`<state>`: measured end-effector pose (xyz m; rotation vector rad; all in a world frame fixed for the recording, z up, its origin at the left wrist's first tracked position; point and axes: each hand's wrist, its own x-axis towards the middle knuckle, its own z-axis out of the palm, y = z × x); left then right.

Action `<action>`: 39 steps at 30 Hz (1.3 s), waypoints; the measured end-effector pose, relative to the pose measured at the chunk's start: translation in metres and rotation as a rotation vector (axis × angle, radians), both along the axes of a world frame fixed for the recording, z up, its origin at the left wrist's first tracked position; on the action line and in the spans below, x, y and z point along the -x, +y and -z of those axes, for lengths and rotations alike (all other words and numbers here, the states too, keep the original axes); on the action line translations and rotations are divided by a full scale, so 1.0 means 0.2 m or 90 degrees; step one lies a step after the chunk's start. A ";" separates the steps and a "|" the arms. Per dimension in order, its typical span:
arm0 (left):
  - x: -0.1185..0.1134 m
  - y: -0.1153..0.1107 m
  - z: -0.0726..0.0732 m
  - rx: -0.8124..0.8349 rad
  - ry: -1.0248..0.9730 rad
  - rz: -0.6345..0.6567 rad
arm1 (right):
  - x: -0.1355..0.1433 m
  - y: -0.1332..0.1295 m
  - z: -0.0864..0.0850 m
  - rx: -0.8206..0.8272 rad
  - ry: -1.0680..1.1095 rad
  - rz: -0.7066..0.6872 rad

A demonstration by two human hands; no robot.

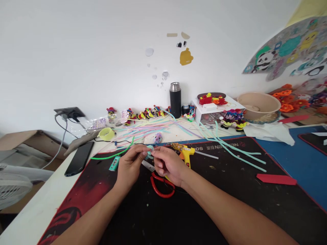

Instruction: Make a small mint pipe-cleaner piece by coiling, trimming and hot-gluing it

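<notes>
Between the fingertips of both hands is a small mint-green coiled piece [150,148], which looks like bent pipe cleaner; the fingers partly cover it. My left hand [129,167] pinches it from the left. Its right side is in the pinch of my right hand [170,164], whose other fingers are curled. Under the hands, scissors with red handles [163,195] lie on the black desk mat [204,211]. Just behind my right hand rests a yellow glue gun [188,153] with a clear glue stick [208,155]. Several long mint pipe cleaners [237,153] lie on the right.
A green pipe cleaner [112,157], a teal box-like item [114,163] and a phone [79,159] lie left. Pastel pipe cleaners [150,126], a black thermos [175,103] and small colourful figures [148,114] line the wall. A red strip [277,179] and beige bowl [258,103] are right.
</notes>
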<state>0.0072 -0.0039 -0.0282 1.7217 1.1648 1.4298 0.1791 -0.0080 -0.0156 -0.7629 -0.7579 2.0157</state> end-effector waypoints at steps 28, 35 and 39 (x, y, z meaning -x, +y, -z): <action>0.00 0.02 0.04 0.047 -0.029 -0.006 | 0.00 0.00 0.01 0.013 0.001 0.015; 0.00 0.01 -0.01 0.065 0.024 0.007 | 0.00 0.00 0.01 0.011 0.004 0.019; 0.02 0.01 -0.02 0.088 0.058 0.022 | 0.00 0.00 0.01 0.006 0.002 0.019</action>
